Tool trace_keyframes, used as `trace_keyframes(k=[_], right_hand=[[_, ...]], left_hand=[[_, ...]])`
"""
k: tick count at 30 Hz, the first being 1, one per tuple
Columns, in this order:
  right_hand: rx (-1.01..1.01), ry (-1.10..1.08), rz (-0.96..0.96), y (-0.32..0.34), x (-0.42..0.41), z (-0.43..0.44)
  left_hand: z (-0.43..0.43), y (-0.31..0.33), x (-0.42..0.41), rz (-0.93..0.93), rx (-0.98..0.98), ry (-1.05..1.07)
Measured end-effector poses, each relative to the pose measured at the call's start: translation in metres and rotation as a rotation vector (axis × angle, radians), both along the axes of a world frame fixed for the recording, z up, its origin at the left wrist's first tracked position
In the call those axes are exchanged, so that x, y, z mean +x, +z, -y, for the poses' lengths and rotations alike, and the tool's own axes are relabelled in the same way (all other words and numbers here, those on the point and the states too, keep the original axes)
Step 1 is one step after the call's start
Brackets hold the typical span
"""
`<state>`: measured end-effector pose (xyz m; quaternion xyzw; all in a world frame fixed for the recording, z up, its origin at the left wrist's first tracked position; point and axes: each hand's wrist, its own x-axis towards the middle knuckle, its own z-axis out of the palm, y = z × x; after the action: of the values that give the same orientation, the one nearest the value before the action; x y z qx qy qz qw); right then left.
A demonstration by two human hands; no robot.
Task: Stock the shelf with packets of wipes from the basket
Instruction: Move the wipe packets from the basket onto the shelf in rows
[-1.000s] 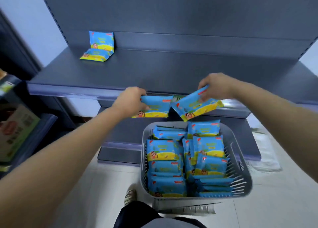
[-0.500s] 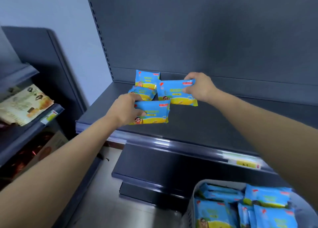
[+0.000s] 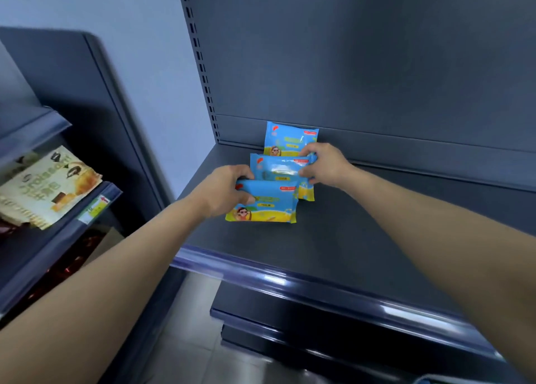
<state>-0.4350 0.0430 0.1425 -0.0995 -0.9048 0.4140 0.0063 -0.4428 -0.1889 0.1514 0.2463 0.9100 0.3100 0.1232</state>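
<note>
Packets of wipes, three of them, are bunched together just above the middle of the frame, at the back left corner of the dark grey shelf [image 3: 362,238]. The rear packet [image 3: 290,137] is stood upright against the shelf's back panel [image 3: 348,64]. The middle packet [image 3: 278,167] is grasped at its right end by the right hand [image 3: 326,164], with the fingers [image 3: 309,151] curled over the top edge and the thumb tucked lower down. The front packet [image 3: 265,202] is gripped at its left end by the left hand [image 3: 222,190], thumb laid across the face, the rest wrapped over the top. The lower part of the middle packet is covered by the front one, and the rear packet's bottom is hidden by the middle one. Whether the two held packets are actually set down on the shelf can't be told, tbh. Over at the left of the frame, a beige snack bag [image 3: 46,186] is laid on a neighbouring shelf [image 3: 37,267], with a price label [image 3: 97,206] stuck on its rail.
</note>
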Motion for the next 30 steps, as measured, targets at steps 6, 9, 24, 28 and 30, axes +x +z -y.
trace_keyframes(k=[6, 9, 24, 28, 30], right_hand=[[0.193, 0.047, -0.039, -0.014, -0.013, -0.005], [0.199, 0.045, -0.045, -0.014, -0.015, -0.011], [0.758, 0.16, -0.217, 0.018, 0.052, -0.014], [0.865, 0.14, -0.288, 0.032, 0.088, -0.024], [0.908, 0.12, -0.322, 0.041, 0.112, -0.033]], left_hand=[[-0.017, -0.002, -0.03, 0.046, -0.013, -0.029], [-0.027, -0.004, -0.042, 0.014, -0.084, -0.027], [-0.069, -0.003, -0.03, -0.39, -0.333, -0.011], [-0.086, 0.018, 0.013, -0.531, -0.24, -0.059], [-0.095, 0.031, 0.043, -0.604, -0.159, -0.087]])
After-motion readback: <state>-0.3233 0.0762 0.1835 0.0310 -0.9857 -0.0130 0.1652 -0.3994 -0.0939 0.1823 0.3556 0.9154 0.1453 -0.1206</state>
